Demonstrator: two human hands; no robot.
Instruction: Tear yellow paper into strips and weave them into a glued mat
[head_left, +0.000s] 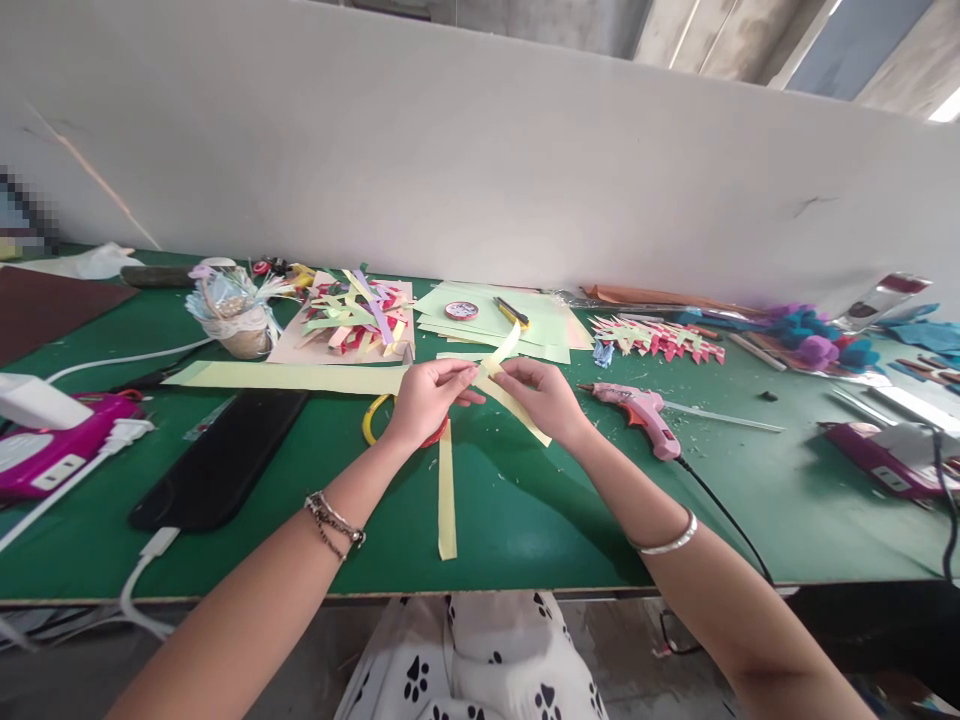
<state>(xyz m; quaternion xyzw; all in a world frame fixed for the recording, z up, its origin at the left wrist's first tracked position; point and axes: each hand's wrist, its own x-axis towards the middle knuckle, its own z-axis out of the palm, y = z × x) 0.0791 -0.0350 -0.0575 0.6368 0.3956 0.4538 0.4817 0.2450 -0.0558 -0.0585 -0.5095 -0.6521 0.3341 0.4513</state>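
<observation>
Between my hands, above the green table, is a folded pale yellow paper strip (523, 412), one end pointing up and the other hanging down to the right. My left hand (431, 400) pinches it near the fold, and my right hand (541, 397) grips it from the other side. Beneath my left hand lie scissors (370, 418) with yellow and red handles, mostly hidden. Another narrow yellow paper strip (447, 500) lies on the table below that hand. A long, wide yellow paper band (285, 377) stretches out to the left.
Colourful paper strips (360, 312) are heaped at the back. Green paper sheets (551, 335) hold a tape roll (461, 310) and a utility knife (513, 313). A pink glue gun (637, 412) lies right, its cord running to the front edge. A black phone (221, 460) lies left.
</observation>
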